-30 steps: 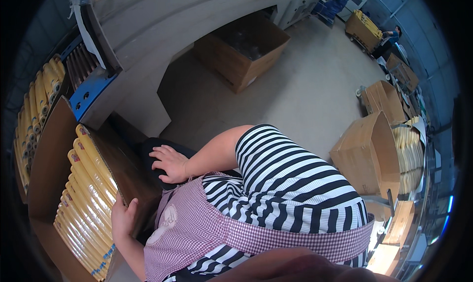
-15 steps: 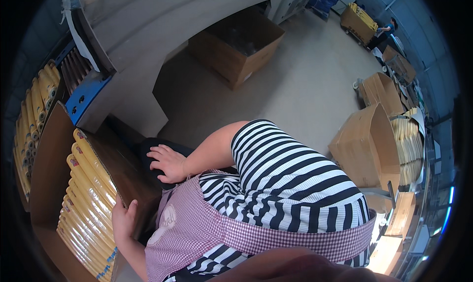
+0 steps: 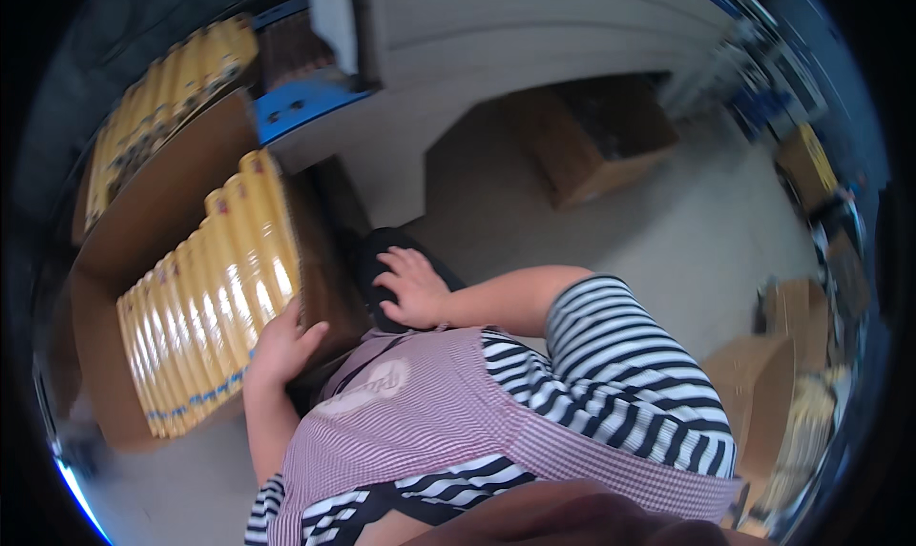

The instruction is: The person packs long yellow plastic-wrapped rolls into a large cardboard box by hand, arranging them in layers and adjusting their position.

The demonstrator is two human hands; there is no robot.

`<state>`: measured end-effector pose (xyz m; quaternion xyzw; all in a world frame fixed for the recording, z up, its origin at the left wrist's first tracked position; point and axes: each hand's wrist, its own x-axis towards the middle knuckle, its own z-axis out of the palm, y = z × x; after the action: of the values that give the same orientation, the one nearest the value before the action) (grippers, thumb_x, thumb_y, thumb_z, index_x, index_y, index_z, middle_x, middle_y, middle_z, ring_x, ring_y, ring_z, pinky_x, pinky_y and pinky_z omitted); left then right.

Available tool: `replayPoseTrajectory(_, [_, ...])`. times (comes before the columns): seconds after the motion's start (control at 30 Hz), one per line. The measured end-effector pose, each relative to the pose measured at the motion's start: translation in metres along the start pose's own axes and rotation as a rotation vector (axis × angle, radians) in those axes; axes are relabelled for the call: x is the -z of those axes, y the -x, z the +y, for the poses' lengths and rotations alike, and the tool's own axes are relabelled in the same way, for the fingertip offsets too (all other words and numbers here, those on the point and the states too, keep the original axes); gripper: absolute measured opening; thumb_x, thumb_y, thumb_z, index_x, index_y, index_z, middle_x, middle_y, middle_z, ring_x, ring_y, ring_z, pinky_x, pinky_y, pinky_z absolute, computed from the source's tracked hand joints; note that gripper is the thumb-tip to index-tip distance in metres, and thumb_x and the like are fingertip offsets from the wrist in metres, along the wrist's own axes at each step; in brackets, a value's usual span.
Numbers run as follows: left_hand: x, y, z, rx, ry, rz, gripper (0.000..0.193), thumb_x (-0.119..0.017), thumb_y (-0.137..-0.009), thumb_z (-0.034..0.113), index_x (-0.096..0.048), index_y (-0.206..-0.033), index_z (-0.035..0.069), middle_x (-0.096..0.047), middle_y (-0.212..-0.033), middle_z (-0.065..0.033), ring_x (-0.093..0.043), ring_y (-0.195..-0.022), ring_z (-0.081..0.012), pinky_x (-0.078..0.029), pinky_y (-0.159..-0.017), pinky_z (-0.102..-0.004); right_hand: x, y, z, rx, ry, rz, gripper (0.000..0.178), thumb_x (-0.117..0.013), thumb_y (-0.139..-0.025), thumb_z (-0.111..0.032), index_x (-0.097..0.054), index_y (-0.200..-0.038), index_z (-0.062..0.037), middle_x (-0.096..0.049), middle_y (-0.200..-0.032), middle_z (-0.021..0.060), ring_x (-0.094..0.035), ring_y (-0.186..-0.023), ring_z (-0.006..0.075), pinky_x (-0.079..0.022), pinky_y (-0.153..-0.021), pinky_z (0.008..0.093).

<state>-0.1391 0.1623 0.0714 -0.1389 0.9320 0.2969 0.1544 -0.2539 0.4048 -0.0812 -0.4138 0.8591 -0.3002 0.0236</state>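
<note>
The left hand [image 3: 277,350] lies at the near edge of a cardboard box [image 3: 186,184], thumb set apart from the fingers; whether it grips or merely rests cannot be told. The right hand [image 3: 412,288] lies palm down on the dark-clad leg, fingers spread, nothing seen in it.

In descending size: a pale machine [image 3: 458,55] stands beyond the leg; the box stands open at the person's left; inside it, yellow rolls [image 3: 205,288] lie side by side in shiny wrap (the gloss suggests a slippery surface), with blue marks [image 3: 196,399] near their closer ends.

Step in hand, as judged: steadying the box at its edge, right hand idle. Any further handling would call for a firmer left hold and the right hand freed.
</note>
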Motion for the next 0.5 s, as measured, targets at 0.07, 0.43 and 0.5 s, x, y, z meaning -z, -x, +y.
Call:
replayPoseTrajectory(0.07, [0.005,-0.001,0.001,-0.018,-0.054,0.000,0.069,-0.069,-0.091,0.040,-0.051,-0.143,0.000,-0.071,-0.110,-0.0302,-0.067,-0.107,-0.0471,-0.053,-0.093,-0.0497,-0.003,0.000,0.003,0.009,0.029,0.008,0.045,-0.071,-0.085,-0.034,-0.066,-0.123,-0.0114,-0.044,-0.154,0.0208,-0.030,-0.150,0.0411,-0.022,-0.124,0.0560])
replayPoseTrajectory(0.43, [0.006,0.009,0.004,0.014,-0.078,-0.012,0.072,-0.064,-0.094,0.043,-0.045,-0.149,0.000,-0.070,-0.117,-0.0300,-0.067,-0.112,-0.0449,-0.053,-0.099,-0.0493,0.000,-0.004,-0.003,0.042,0.091,-0.027,0.042,-0.072,-0.085,-0.033,-0.068,-0.122,-0.0125,-0.045,-0.152,0.0205,-0.032,-0.149,0.0408,-0.024,-0.124,0.0569])
replayPoseTrajectory(0.5, [0.006,0.010,0.002,0.017,-0.073,-0.009,0.073,-0.064,-0.093,0.043,-0.045,-0.149,0.000,-0.069,-0.118,-0.0305,-0.066,-0.113,-0.0451,-0.053,-0.099,-0.0489,-0.002,-0.003,-0.003,0.050,0.092,-0.015,0.042,-0.072,-0.085,-0.032,-0.068,-0.122,-0.0123,-0.045,-0.152,0.0207,-0.032,-0.148,0.0410,-0.024,-0.124,0.0569])
